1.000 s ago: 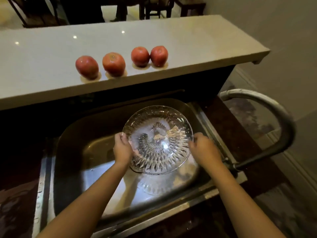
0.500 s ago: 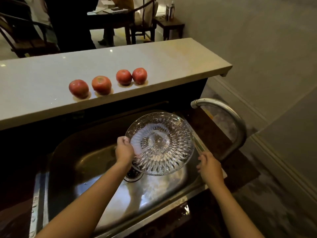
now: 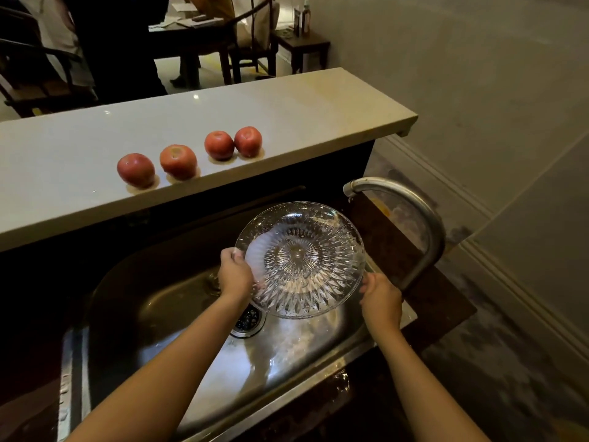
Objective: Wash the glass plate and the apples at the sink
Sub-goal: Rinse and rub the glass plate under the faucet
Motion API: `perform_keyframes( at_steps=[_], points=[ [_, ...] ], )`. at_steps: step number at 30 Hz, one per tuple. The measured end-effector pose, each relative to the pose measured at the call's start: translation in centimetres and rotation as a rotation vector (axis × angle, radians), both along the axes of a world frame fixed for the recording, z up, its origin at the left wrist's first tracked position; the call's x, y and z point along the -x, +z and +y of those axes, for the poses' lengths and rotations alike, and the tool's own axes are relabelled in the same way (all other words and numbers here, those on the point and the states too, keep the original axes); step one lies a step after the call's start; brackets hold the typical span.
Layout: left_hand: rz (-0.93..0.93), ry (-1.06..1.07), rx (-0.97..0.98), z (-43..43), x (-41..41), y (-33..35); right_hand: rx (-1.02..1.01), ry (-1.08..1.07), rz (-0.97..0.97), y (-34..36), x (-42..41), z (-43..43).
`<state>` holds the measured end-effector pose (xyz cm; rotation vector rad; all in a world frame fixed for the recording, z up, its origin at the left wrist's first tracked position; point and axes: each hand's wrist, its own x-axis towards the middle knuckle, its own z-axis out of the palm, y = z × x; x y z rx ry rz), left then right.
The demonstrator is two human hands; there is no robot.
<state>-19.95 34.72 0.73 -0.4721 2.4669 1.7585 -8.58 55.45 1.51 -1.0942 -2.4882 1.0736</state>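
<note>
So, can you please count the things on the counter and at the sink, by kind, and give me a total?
apples: 4
glass plate: 1
faucet: 1
sink: 1
Total: 7

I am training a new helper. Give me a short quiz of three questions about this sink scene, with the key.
1. How many apples stand on the counter?
2. True or false: only the left hand holds the glass plate.
3. Where is the glass plate relative to the sink? A. flat on its bottom; B. held tilted above it; C. beside it on the counter.
Key: 1. Four. 2. False: the right hand grips its rim too. 3. B.
</note>
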Motion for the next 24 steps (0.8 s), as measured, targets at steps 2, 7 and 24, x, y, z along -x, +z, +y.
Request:
perform_keyframes(
  at_steps=[2,7,24],
  points=[
    [0.001,-0.012,-0.009,0.2,-0.2,0.2,0.024,-0.005,-0.014,0.3,0.2,0.1],
    [0.009,-0.025,-0.003,0.2,-0.3,0.5,-0.018,-0.015,-0.098,0.9,0.5,0.0],
    [0.092,-0.167,0.123,0.5,0.4,0.1,0.518,-0.062,0.249,2.8,0.6,-2.1]
  ],
)
